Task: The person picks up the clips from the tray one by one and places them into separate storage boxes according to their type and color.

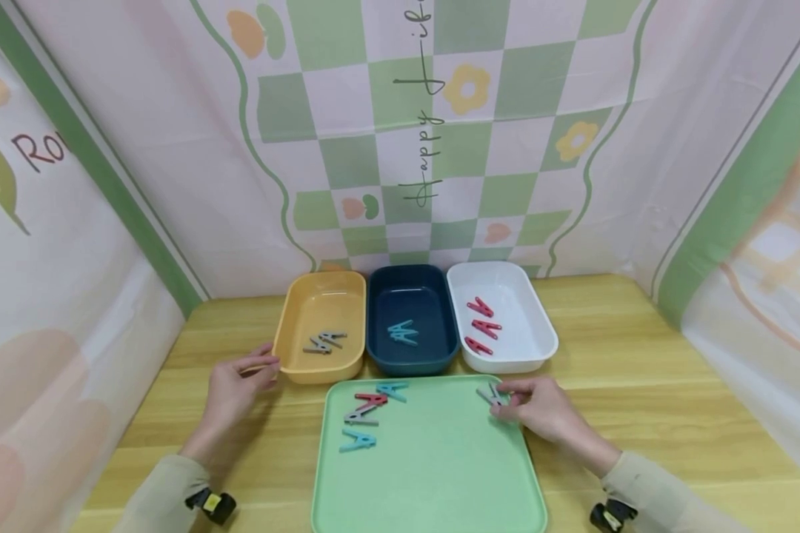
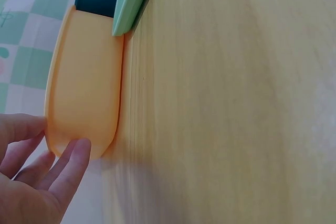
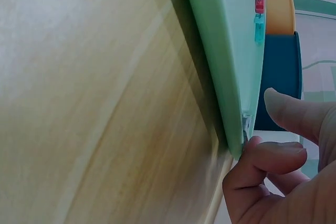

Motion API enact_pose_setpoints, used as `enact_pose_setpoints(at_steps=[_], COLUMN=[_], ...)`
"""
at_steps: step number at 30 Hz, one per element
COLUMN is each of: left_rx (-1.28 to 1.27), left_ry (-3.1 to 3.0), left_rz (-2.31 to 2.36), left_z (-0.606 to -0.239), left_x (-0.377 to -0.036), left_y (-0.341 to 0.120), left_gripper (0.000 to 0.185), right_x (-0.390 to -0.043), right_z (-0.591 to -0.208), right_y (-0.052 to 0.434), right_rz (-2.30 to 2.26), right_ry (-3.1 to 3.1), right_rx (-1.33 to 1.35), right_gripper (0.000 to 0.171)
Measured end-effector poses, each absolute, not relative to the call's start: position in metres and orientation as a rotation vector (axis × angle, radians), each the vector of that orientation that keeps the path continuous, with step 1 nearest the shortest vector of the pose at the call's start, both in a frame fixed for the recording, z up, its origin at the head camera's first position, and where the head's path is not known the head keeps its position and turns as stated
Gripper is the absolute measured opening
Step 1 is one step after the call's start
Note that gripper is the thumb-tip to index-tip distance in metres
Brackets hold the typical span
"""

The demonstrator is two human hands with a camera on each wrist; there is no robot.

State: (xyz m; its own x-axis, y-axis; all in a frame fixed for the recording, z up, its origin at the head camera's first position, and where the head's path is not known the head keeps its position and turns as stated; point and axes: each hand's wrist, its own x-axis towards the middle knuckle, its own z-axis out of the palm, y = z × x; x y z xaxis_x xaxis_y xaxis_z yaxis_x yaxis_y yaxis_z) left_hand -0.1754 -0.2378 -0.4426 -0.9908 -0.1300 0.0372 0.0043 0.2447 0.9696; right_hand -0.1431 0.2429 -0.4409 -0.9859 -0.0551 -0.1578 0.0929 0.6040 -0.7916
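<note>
Clothespins, sorted by colour: a wooden bench (image 1: 640, 385) carries a green tray (image 1: 433, 466) and, just behind it, three bins side by side. The yellow bin (image 1: 320, 326) holds grey pins, the dark blue bin (image 1: 410, 318) a light blue one, the white bin (image 1: 507, 314) three red ones. Four loose pins (image 1: 367, 414), blue, red and grey, lie near the tray's far left corner. At its far right corner, the right hand (image 1: 540, 411) pinches a grey clothespin (image 1: 492, 397) between thumb and fingertips; the right wrist view shows that pin at the tray's edge. The left hand (image 1: 236, 385) lies with relaxed, uncurled fingers touching the yellow bin's near left corner, holding nothing. Judged from this layout, the grey pin belongs in the yellow bin; a firm pinch across its middle, then a lift clear of the tray rim and over the blue bin, would carry it well, the left hand steadying the bin.
</note>
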Motion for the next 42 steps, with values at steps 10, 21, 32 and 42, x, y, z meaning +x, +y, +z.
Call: enact_pose_setpoints(at_steps=[10,21,32,42], left_rx=[0.126,0.132,0.128,0.123], left_ry=[-2.387,-2.391,-2.393,-2.406], left_rz=[-1.866,-1.866,-1.859,-1.856], left_z=[-0.441,-0.443,-0.442,-0.442], left_x=[-0.175,-0.174,-0.175,-0.174], left_y=[-0.238,-0.237,-0.238,-0.238], left_gripper=[0.024,0.023,0.022,0.023], right_x=[-0.145,-0.142,-0.144,-0.142], right_z=[-0.441,-0.44,-0.443,-0.45], right_y=[0.24,0.237,0.242,0.243], right_rz=[-1.314,-1.269,-1.304,-1.282], right_ry=[2.661,2.671,2.73,2.774], right_rx=[-0.015,-0.038,-0.078,-0.181], right_gripper=[0.046,0.032,0.042,0.045])
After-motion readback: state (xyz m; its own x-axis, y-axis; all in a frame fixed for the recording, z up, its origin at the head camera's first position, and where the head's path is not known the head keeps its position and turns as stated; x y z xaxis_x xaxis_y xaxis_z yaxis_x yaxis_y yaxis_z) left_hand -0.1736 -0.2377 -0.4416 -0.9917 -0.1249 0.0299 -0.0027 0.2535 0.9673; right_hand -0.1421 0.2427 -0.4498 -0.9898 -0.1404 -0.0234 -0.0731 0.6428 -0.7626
